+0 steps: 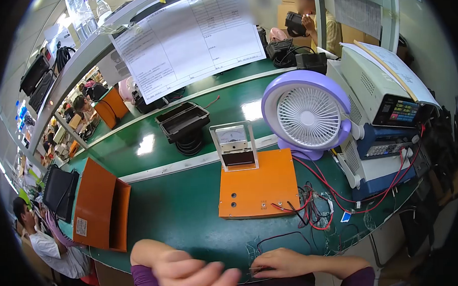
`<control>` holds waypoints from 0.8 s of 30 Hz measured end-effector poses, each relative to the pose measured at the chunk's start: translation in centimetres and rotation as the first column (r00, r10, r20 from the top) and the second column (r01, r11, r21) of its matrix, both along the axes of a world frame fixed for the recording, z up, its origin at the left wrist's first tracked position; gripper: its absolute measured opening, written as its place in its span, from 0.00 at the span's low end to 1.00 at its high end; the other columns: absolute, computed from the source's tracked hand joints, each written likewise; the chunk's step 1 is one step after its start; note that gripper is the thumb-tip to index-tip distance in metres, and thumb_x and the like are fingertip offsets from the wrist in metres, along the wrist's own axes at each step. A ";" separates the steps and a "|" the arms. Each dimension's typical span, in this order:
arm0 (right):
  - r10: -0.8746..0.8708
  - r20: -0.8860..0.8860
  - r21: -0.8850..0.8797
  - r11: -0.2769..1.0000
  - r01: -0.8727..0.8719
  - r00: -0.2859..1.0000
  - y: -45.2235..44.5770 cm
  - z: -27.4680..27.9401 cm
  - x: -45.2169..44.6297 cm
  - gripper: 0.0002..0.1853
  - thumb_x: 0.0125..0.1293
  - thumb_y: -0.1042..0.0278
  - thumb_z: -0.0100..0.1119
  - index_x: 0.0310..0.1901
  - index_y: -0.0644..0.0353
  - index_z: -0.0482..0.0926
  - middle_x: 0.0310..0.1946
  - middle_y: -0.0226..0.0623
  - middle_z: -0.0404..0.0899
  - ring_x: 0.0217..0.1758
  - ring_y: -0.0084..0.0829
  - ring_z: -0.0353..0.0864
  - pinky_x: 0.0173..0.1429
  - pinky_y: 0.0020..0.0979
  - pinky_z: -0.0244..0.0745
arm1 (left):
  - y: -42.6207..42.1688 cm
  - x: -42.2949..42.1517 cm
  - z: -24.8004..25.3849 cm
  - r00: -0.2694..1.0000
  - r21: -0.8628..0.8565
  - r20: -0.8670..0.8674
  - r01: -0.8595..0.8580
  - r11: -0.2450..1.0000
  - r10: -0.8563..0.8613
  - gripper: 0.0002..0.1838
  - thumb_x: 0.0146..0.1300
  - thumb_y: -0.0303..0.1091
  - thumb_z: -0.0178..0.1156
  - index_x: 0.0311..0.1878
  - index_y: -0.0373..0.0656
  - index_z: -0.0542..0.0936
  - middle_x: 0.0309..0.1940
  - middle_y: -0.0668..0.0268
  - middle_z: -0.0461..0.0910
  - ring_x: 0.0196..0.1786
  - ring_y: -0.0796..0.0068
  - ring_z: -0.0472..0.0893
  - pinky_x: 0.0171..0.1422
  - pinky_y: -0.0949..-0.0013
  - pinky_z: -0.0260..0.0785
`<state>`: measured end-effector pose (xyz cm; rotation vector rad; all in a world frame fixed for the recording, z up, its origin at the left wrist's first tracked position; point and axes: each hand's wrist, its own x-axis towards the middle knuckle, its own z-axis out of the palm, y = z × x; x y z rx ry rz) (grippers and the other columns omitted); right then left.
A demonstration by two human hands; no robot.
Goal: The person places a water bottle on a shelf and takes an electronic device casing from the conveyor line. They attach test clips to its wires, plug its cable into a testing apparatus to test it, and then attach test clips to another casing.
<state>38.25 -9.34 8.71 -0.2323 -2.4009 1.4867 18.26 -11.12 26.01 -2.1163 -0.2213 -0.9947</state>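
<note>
My left hand [193,273] is raised over the front edge of the green bench [175,205], blurred by motion, with its fingers partly curled. To its right, my right hand [281,262] rests low at the bench edge, its fingers together around something dark and too small to make out. A thin dark wire [280,235] runs on the bench just above that hand. Beyond both hands lies an orange box [253,187] with a clear-framed analog meter [232,138] standing at its back. Red and black leads [312,210] lie tangled at the box's right.
A purple fan [308,115] stands behind the box, beside stacked instruments [397,112] at the right. An orange shelf unit [97,205] is at the left. Black cases [183,122] sit behind. Papers [190,38] hang above. Other people [56,250] are at the left and back.
</note>
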 end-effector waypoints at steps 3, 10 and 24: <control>0.066 0.132 -0.170 0.985 -0.043 0.989 2.1 0.7 0.4 0.12 0.64 0.60 0.53 0.40 0.60 0.72 0.28 0.39 0.76 0.33 0.36 0.78 0.37 0.33 0.71 | 0.4 1.8 -4.9 0.965 -0.305 -0.196 0.111 0.946 -0.177 0.07 0.60 0.33 0.50 0.40 0.46 0.74 0.35 0.66 0.78 0.36 0.75 0.77 0.44 0.73 0.67; 0.061 0.099 -0.473 0.881 -0.007 0.993 3.4 -6.3 -1.5 0.11 0.63 0.62 0.50 0.44 0.57 0.72 0.36 0.33 0.78 0.39 0.24 0.74 0.44 0.27 0.70 | 1.0 6.5 -15.0 0.888 -0.560 -0.256 0.187 0.807 -0.383 0.22 0.50 0.38 0.57 0.50 0.45 0.71 0.37 0.64 0.78 0.40 0.64 0.77 0.50 0.66 0.66; -0.008 -0.105 -0.259 0.966 -0.019 0.994 2.5 -6.6 -1.3 0.10 0.66 0.66 0.50 0.43 0.63 0.69 0.35 0.43 0.76 0.38 0.39 0.79 0.42 0.33 0.74 | 13.0 1.2 -1.6 0.970 -0.791 0.153 0.004 0.611 0.191 0.09 0.52 0.27 0.56 0.39 0.43 0.78 0.32 0.63 0.79 0.38 0.64 0.78 0.44 0.65 0.70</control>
